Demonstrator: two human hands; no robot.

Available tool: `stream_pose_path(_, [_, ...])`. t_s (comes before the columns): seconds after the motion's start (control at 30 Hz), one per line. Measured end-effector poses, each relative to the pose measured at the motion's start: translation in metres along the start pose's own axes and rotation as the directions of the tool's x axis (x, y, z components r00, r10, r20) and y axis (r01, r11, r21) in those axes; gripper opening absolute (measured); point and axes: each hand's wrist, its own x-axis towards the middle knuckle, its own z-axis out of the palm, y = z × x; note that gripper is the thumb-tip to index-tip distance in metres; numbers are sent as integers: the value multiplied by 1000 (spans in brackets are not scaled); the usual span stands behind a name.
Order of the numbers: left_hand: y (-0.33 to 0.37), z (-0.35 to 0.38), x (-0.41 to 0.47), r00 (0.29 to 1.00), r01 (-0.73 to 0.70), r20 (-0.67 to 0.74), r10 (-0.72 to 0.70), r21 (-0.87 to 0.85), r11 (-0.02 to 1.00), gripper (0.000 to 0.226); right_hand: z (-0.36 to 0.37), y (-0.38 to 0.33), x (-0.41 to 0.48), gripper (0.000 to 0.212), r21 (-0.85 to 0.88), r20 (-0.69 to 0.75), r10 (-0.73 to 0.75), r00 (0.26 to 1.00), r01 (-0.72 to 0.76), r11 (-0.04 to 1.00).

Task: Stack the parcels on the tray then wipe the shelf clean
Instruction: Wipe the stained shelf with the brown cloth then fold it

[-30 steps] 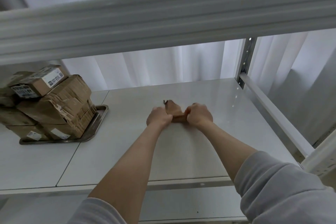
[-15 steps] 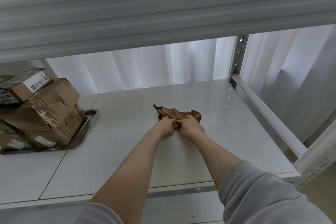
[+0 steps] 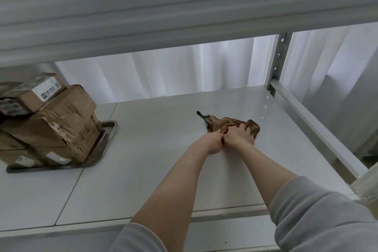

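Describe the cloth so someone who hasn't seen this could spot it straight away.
On the white shelf, look right of the tray of stacked parcels. The cloth lies crumpled there, gripped by the left hand and right hand. It is the only soft, dark-brown thing; the parcels are boxy cardboard.

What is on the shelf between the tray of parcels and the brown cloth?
Nothing. In the head view, only bare white shelf stretches between the tray and the brown cloth.

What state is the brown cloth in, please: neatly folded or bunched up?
Bunched up: the cloth lies crumpled on the shelf, left hand and right hand gripping it.
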Motion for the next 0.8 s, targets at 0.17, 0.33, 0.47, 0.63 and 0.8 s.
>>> stream_pose_path(0.17, [-56, -10, -29, 983, 174, -63, -171, 52, 983, 48, 22, -53, -14, 48, -25, 103, -197, 975, 201, 979])
stream_pose_path(0.33, [-133, -20, -75, 873, 453, -173, -456, -55, 890, 42, 55, -128, -47, 53, -2, 225, -443, 868, 455, 890])
stream_pose_path(0.47, [-177, -30, -104, 733, 585, -339, -590, -130, 801, 35, 80, -182, -71, 51, -67, 360, -554, 750, 613, 787])
stream_pose_path(0.63, [-224, -33, -108, 680, 527, -445, -583, -256, 810, 31, 95, -222, -74, 46, -106, 352, -595, 722, 663, 741])
stream_pose_path(0.8, [-232, -40, -82, 733, 435, -452, -508, -262, 861, 37, 89, -227, -41, 55, -109, 249, -499, 830, 536, 837])
